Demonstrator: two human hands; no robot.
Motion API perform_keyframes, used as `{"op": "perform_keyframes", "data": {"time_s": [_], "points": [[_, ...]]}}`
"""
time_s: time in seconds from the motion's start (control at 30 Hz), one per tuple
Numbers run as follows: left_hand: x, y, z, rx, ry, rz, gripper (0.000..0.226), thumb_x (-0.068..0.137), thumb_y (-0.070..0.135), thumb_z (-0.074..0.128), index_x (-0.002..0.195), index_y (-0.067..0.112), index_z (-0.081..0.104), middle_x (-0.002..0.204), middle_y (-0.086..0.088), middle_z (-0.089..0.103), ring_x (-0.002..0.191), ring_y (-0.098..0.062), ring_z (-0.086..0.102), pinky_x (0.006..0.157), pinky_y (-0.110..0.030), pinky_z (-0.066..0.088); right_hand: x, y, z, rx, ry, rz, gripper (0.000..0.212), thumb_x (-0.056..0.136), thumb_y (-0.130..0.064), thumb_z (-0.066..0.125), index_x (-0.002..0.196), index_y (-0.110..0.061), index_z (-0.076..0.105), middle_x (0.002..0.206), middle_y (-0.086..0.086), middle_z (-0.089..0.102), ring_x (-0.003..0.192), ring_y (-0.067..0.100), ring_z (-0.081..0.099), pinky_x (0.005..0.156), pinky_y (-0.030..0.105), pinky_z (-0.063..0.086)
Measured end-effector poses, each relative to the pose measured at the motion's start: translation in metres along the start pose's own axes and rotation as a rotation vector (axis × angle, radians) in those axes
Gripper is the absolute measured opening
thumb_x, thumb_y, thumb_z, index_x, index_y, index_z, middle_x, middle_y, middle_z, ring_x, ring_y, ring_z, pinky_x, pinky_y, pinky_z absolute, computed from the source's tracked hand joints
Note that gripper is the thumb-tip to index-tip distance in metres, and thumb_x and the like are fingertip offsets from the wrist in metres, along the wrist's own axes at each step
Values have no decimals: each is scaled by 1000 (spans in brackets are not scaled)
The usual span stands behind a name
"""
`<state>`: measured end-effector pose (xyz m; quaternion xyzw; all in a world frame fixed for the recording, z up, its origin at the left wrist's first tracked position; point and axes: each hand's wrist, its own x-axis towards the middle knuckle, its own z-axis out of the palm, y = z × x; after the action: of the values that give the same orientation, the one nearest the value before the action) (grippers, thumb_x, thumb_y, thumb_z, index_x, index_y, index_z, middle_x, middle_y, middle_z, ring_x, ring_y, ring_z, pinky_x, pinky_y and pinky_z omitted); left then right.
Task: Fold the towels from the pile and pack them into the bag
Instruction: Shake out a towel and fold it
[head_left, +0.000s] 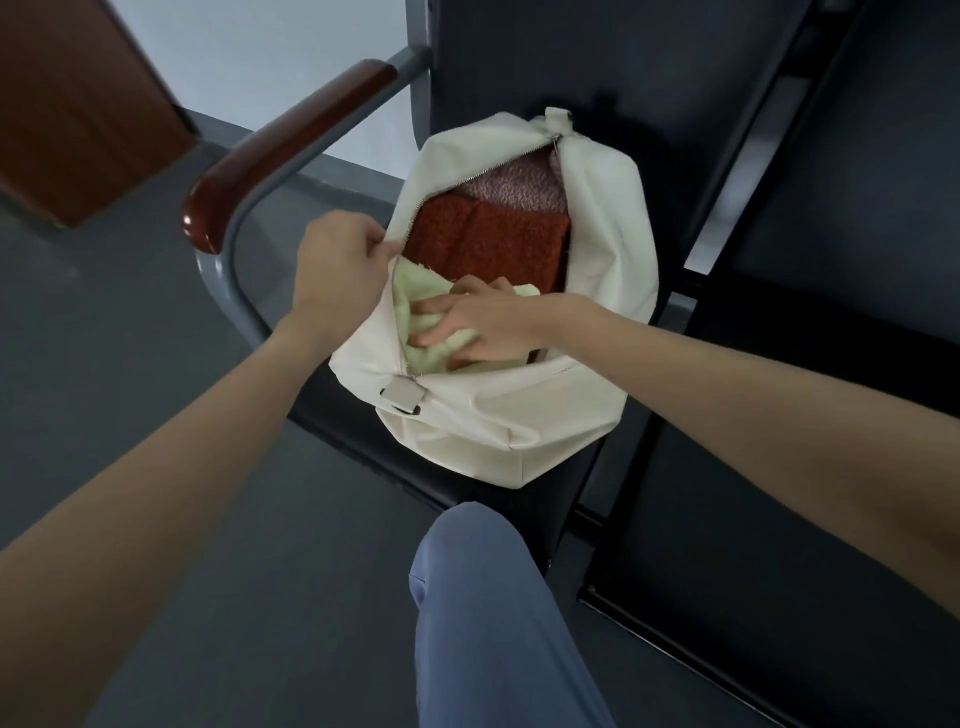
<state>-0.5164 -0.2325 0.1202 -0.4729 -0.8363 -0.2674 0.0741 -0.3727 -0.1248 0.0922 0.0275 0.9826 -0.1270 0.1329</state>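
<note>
Pale green towel (415, 291): pressed down inside the bag's near end, beside the red towel (488, 244).
Pink towel (514, 184): lodged at the far end.
Bag (519, 415): unzipped, set on the dark chair seat (649, 467).
Right hand (483, 322): laid flat, fingers spread on the green towel.
Left hand (337, 260): the bag's opening edge is pinched and held apart.

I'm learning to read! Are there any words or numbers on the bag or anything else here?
No words or numbers can be read anywhere.
The bag is plain cream cloth.
Its small tab by the zipper looks blank.
The towels inside show no labels.
</note>
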Motion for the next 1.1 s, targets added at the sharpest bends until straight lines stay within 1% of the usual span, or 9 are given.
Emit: {"op": "perform_keyframes", "data": {"time_s": [0.07, 0.17, 0.27, 0.33, 0.43, 0.6, 0.73, 0.9, 1.1], "points": [[-5, 3, 1, 42, -21, 3, 33, 94, 23, 56, 76, -4, 64, 72, -20, 62, 75, -37, 55, 69, -44, 43, -1, -3, 4, -1, -8, 4, 44, 96, -34, 51, 137, -45, 43, 158, -14, 14, 139, 30, 17, 106, 58, 22], [-11, 10, 1, 74, -69, -38, 31, 100, 22, 45, 102, -1, 65, 100, -22, 65, 97, -39, 56, 82, -43, 40, -3, -2, 3, -10, -52, 38, 45, 100, -33, 42, 144, -42, 34, 161, -11, 5, 146, 28, 9, 114, 55, 13], [-18, 23, -5, 83, -111, -66, 31, 99, 14, 40, 119, 0, 58, 117, -23, 59, 110, -39, 52, 90, -42, 38, -15, -2, -8, 14, -58, 52, 44, 103, -29, 33, 147, -35, 32, 161, 0, 9, 147, 24, 14, 116, 47, 18], [-25, 34, -12, 87, -108, -102, 32, 96, 10, 41, 122, 1, 56, 120, -23, 55, 110, -39, 51, 88, -42, 39, -36, 0, -13, 86, 36, 116, 43, 103, -28, 34, 146, -32, 36, 159, 2, 17, 146, 19, 18, 116, 44, 21], [-38, 58, -17, 73, -126, -96, 39, 92, 10, 46, 131, 3, 52, 124, -23, 52, 115, -39, 49, 92, -44, 39, -92, 8, -15, 145, 214, 214, 46, 102, -30, 40, 148, -27, 33, 158, 2, 22, 145, 18, 19, 117, 39, 21], [-58, 130, -6, 54, -278, 147, 47, 92, 15, 53, 137, 2, 45, 127, -25, 50, 119, -41, 46, 100, -46, 35, -217, 26, -3, 68, 280, 444, 55, 101, -32, 43, 151, -20, 25, 157, 12, 22, 145, 26, 18, 116, 39, 21], [-73, 209, 13, 50, -365, 338, 54, 92, 18, 55, 142, 7, 39, 130, -23, 47, 119, -41, 44, 99, -49, 39, -332, 38, 25, 80, 238, 695, 61, 100, -32, 46, 152, -18, 20, 158, 15, 16, 146, 28, 13, 116, 38, 18], [-97, 319, 50, -3, -444, 560, 56, 94, 22, 55, 144, 9, 36, 131, -20, 47, 121, -38, 44, 98, -45, 40, -482, 45, 78, 130, 183, 1010, 65, 98, -32, 50, 153, -17, 18, 157, 18, 16, 146, 31, 13, 115, 41, 20], [-150, 456, 99, -75, -625, 757, 60, 96, 26, 54, 149, 13, 28, 140, -16, 40, 128, -31, 40, 103, -43, 41, -620, 39, 152, 181, 166, 1325, 65, 93, -32, 55, 148, -14, 26, 148, 19, 30, 137, 35, 29, 110, 39, 29]]}}
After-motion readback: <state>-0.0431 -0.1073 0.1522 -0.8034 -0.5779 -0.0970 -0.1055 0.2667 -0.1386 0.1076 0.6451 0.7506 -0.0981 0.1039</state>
